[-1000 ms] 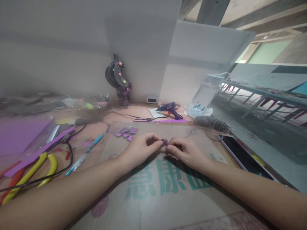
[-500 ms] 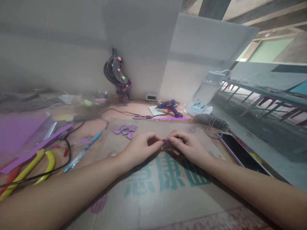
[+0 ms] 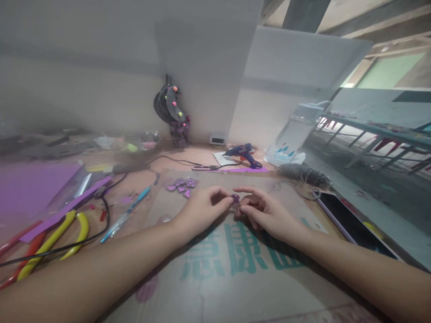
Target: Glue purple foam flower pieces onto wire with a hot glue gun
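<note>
My left hand (image 3: 205, 207) pinches a small dark purple piece (image 3: 235, 198) between thumb and fingertips above the board. My right hand (image 3: 266, 210) is close beside it, index finger stretched out and the other fingers loosely curled; its fingertips come near or touch the piece, I cannot tell which. Beyond my left hand lie several purple heart-shaped pieces (image 3: 182, 185) with grey edges, in a cluster. Under both hands is a covered brown board (image 3: 175, 296) printed with green characters.
A blue glue gun (image 3: 245, 153) rests at the back, near a water bottle (image 3: 291, 134) and grey yarn (image 3: 305, 174). At right lies a phone (image 3: 353, 224). Yellow-handled pliers (image 3: 50, 244), a black cable (image 3: 107, 206) and a blue pen (image 3: 126, 215) are left. A grey crescent ornament (image 3: 171, 110) stands behind.
My right hand's fingers have loosened from the purple piece, and its index finger has straightened. My left hand still pinches the piece. The whole view has shifted slightly.
</note>
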Action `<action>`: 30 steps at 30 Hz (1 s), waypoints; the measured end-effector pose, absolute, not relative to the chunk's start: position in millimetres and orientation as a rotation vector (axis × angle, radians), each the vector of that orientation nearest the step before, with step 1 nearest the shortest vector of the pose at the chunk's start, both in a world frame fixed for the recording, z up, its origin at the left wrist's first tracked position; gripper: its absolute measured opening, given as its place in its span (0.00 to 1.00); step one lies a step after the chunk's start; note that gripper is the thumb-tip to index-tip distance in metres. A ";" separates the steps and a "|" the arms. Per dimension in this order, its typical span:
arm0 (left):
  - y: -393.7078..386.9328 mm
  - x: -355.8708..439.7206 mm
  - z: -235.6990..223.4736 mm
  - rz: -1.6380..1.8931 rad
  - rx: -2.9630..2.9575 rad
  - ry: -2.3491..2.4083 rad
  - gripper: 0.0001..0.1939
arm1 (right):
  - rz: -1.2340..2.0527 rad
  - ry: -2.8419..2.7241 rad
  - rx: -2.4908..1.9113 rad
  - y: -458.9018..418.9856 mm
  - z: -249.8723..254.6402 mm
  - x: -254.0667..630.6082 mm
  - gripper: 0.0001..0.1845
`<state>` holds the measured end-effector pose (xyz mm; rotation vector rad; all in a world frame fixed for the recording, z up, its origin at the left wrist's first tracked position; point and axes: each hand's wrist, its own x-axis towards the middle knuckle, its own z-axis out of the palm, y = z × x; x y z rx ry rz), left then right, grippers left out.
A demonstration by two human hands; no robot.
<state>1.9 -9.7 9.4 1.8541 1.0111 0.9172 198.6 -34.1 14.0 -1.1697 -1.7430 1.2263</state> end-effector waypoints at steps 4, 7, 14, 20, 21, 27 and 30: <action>-9.3 2.3 8.8 0.922 1.841 0.998 0.10 | 1.240 -1.769 -1.179 -37.9 18.8 197.8 0.25; -9.8 2.5 7.8 0.911 1.851 0.965 0.10 | 1.255 -1.793 -1.159 -38.6 19.4 198.7 0.24; -11.6 2.5 8.2 0.854 1.906 0.979 0.12 | 1.293 -1.757 -1.203 -37.0 18.7 197.4 0.22; -12.2 2.5 9.9 0.827 1.896 0.976 0.12 | 1.365 -1.641 -1.209 -34.4 17.8 198.7 0.22; -12.5 2.6 10.0 0.834 1.900 0.976 0.12 | 1.375 -1.642 -1.193 -34.2 17.3 199.0 0.22; -13.8 3.8 9.8 0.846 1.883 0.958 0.11 | 1.378 -1.699 -1.122 -34.2 17.2 197.1 0.23; -13.3 4.1 9.5 0.846 1.880 0.952 0.10 | 1.366 -1.700 -1.158 -34.1 18.1 196.3 0.24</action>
